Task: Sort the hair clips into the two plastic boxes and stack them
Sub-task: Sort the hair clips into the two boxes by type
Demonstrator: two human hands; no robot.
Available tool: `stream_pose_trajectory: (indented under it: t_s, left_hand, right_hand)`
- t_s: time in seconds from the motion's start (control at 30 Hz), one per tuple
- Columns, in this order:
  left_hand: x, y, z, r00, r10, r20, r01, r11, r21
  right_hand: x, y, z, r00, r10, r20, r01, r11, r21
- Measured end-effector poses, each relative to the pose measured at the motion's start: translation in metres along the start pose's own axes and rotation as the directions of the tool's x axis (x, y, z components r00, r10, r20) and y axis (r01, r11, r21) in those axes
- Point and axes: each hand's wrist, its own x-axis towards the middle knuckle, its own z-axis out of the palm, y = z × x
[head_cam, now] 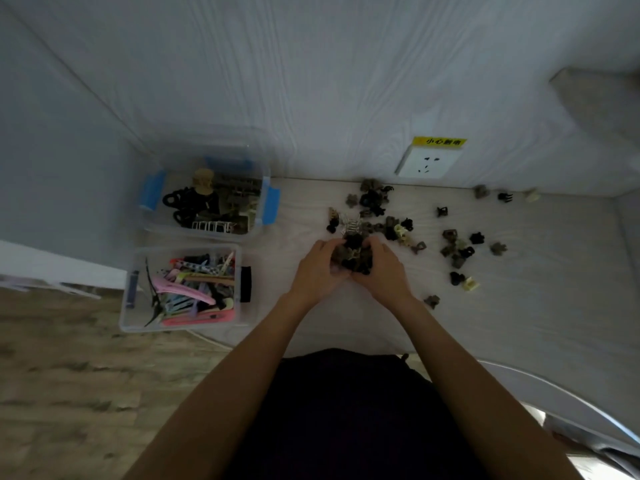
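Note:
My left hand (317,268) and my right hand (384,271) are cupped together around a bunch of small dark claw clips (353,254) on the white table (519,306). More small claw clips (381,216) lie scattered behind and to the right of my hands. A clear box with blue latches (266,206) at the back left holds dark and beige claw clips. In front of it a second clear box (180,327) holds long flat clips in pink and other colours.
A wall socket (427,162) with a yellow label sits on the wall behind the table. A few stray clips (504,197) lie along the wall at the right. Wooden floor (69,375) shows at the lower left, past the table edge.

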Motion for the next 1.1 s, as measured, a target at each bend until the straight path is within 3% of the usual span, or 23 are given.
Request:
stream_pose_trajectory:
  t_s: [0.13,0.33,0.57,0.73,0.8,0.87,0.93,1.1]
  left_hand:
    - [0.001,0.0,-0.003,0.995,-0.104,0.008,0.105,0.991,-0.085]
    - [0.0,0.017,-0.02,0.999,-0.05,0.02,0.053,0.984,-0.168]
    - [-0.019,0.04,-0.104,0.964,0.11,-0.243,-0.173,0.952,-0.254]
    - [-0.023,0.004,-0.158,0.923,0.013,-0.384,-0.099,0.974,-0.204]
    - [-0.023,-0.012,-0.171,0.925,-0.001,-0.379,-0.064,0.985,-0.161]
    - [-0.023,-0.023,-0.179,0.931,0.014,-0.365,-0.018,1.0,-0.007]
    - [-0.024,-0.031,-0.183,0.928,0.037,-0.37,0.018,0.989,0.144]
    - [-0.017,-0.047,-0.19,0.929,0.015,-0.369,0.071,0.973,0.219]
  right_hand:
    - [0.0,0.0,-0.002,0.999,-0.033,-0.015,0.035,0.992,0.118]
    - [0.002,-0.011,-0.02,0.997,-0.065,-0.031,0.071,0.965,0.252]
    - [0.007,-0.093,-0.055,0.959,-0.264,-0.105,0.279,0.806,0.521]
    - [0.04,-0.16,-0.032,0.922,-0.387,-0.005,0.347,0.821,0.454]
    - [0.051,-0.176,-0.019,0.886,-0.463,0.017,0.434,0.843,0.318]
    - [0.062,-0.184,-0.007,0.842,-0.536,0.059,0.527,0.841,0.119]
    - [0.068,-0.188,-0.004,0.825,-0.549,0.134,0.553,0.833,0.009]
    - [0.072,-0.201,-0.008,0.793,-0.543,0.275,0.586,0.805,-0.099]
